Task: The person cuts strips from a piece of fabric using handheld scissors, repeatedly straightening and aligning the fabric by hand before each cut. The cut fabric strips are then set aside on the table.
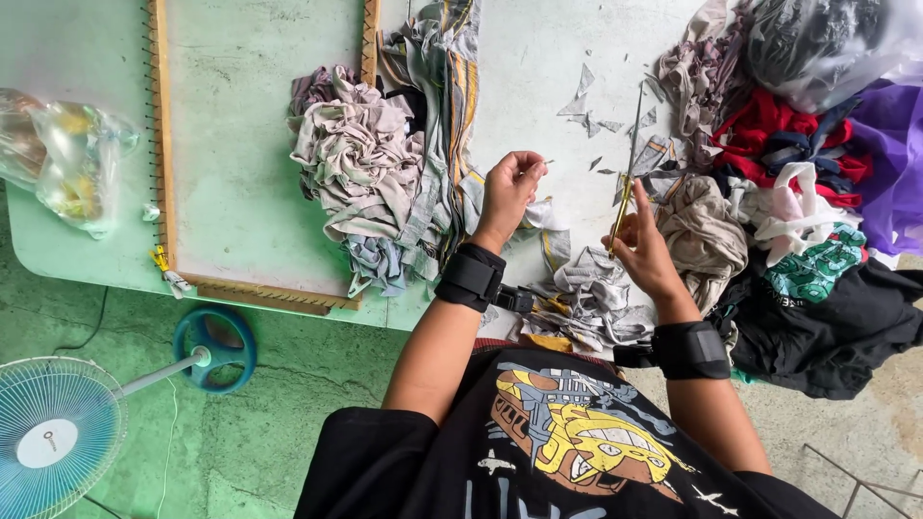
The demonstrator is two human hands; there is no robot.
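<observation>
- While the wooden frame (162, 144) lies flat on the pale green table (87, 252), a clear plastic bag (67, 159) with yellowish contents sits to its left, near the table's edge; another clear bag (827, 38) of dark cloth rests far to the frame's right, at the top corner.
- Right of the frame, the left hand (508, 192) is raised, fingertips pinched on a small scrap (544, 165) of grey cloth.
- Farther right of the frame, the right hand (642, 248) is closed around yellow-handled scissors (630, 163); their long axis runs nearly upright, blades pointing away from the person.
- Heaped grey strips (370, 178) press against the frame's right rail; bare tabletop shows between that heap and the coloured clothes pile (817, 221), strewn with small offcuts (586, 111).
- Below the frame, past the table's near edge, a blue fan (58, 437) stands on the green floor.
</observation>
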